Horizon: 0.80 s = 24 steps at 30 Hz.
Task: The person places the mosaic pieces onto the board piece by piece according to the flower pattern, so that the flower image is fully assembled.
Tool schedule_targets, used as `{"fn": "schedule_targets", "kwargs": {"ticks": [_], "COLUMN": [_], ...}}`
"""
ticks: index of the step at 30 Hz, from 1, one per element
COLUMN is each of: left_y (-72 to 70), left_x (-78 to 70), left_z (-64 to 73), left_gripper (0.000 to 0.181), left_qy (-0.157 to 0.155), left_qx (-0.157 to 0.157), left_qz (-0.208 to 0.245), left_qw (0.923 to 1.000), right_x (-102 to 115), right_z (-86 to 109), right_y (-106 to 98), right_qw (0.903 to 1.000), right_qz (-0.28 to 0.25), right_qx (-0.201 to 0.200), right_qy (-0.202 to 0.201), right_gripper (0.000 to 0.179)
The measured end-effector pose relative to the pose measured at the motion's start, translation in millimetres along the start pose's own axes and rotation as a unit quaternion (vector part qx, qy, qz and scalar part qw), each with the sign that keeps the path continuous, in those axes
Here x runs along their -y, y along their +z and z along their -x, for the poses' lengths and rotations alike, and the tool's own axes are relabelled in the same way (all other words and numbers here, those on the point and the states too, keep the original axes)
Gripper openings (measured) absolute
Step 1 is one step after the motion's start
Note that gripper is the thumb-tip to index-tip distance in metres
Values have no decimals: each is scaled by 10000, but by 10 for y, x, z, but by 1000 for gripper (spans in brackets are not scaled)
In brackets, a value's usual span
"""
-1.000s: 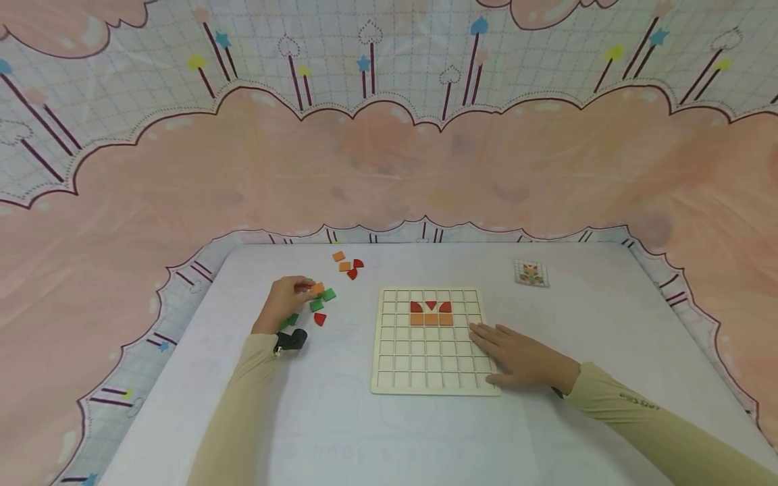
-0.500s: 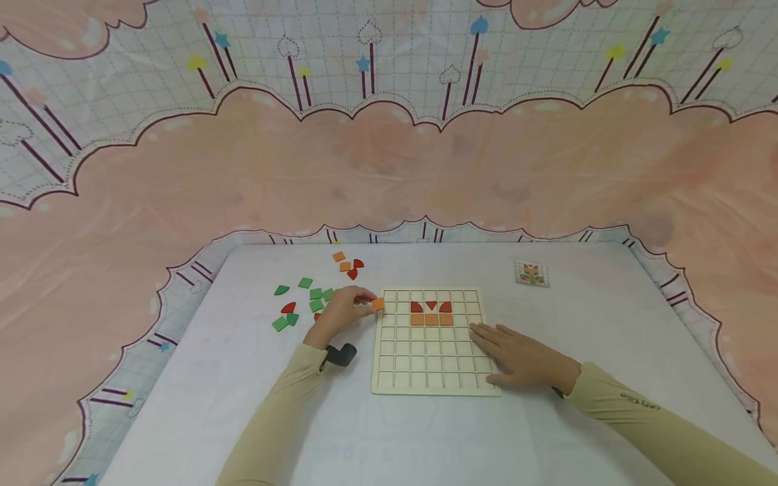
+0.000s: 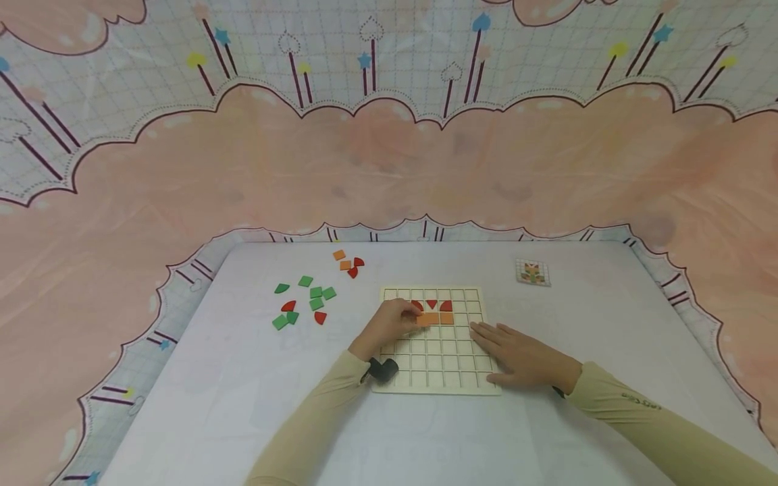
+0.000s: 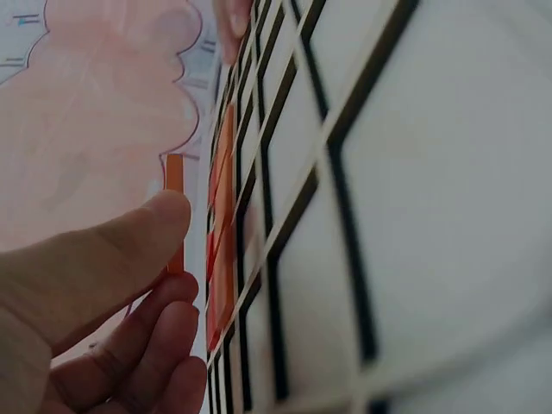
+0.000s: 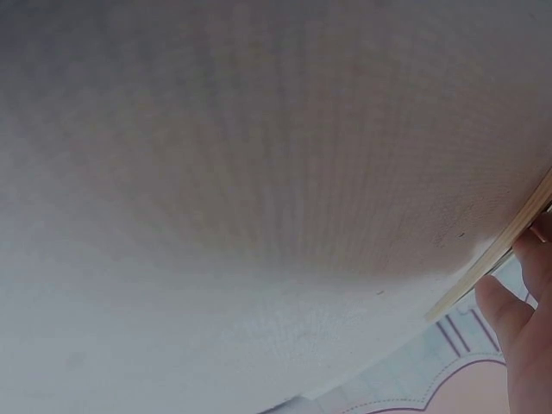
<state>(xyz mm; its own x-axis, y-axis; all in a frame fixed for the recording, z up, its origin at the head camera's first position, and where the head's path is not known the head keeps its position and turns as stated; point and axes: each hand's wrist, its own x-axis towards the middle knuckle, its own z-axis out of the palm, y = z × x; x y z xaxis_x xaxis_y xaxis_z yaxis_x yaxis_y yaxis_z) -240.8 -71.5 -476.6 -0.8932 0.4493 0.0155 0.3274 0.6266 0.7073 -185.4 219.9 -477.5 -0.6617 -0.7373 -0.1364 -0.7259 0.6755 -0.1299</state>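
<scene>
The left hand (image 3: 389, 322) is over the upper left part of the grid board (image 3: 434, 362), and its thumb and fingers pinch an orange tile (image 4: 174, 172). In the left wrist view this tile is seen from its thin edge, with its middle covered by the thumb, and it is apart from the board. In the head view it seems to overlap the left end of the orange row (image 3: 446, 318), so the square under it cannot be made out well. The same fingers hide part of the left red quarter piece (image 3: 417, 306), while the red triangle (image 3: 431, 304) is in full sight. A black wrist device (image 3: 384, 370) covers some of the board's left edge. The right hand (image 3: 525, 356) rests with fingers stretched on the right edge of the board; in its own wrist view it is cut by the frame, and the board shows only as a narrow wooden strip. The pattern card (image 3: 533, 273) is too small for its details. Loose green pieces (image 3: 316, 304) lie to the left.
</scene>
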Motion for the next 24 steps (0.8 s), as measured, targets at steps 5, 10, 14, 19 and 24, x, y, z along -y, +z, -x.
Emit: {"fn": "schedule_targets", "kwargs": {"ticks": [5, 10, 14, 19, 24], "left_y": [115, 162, 168, 166, 167], "left_x": [-49, -101, -128, -138, -143], "left_z": [-12, -38, -54, -59, -52], "left_gripper": [26, 26, 26, 24, 24], "left_qy": [40, -11, -6, 88, 52], "left_qx": [110, 142, 220, 247, 277], "left_qz": [-24, -319, -561, -720, -734], "left_qw": [9999, 9994, 9982, 9971, 9969], "right_x": [-4, -6, -7, -9, -12], "right_z": [-1, 0, 3, 1, -2], "right_y": [7, 7, 5, 2, 1], "right_qw": [10000, 10000, 10000, 10000, 10000], "right_qz": [18, -2, 13, 72, 36], "right_qx": [-21, -25, -15, -7, -6], "right_qy": [-15, -11, -7, -15, -8], "right_gripper": [78, 78, 78, 77, 77]}}
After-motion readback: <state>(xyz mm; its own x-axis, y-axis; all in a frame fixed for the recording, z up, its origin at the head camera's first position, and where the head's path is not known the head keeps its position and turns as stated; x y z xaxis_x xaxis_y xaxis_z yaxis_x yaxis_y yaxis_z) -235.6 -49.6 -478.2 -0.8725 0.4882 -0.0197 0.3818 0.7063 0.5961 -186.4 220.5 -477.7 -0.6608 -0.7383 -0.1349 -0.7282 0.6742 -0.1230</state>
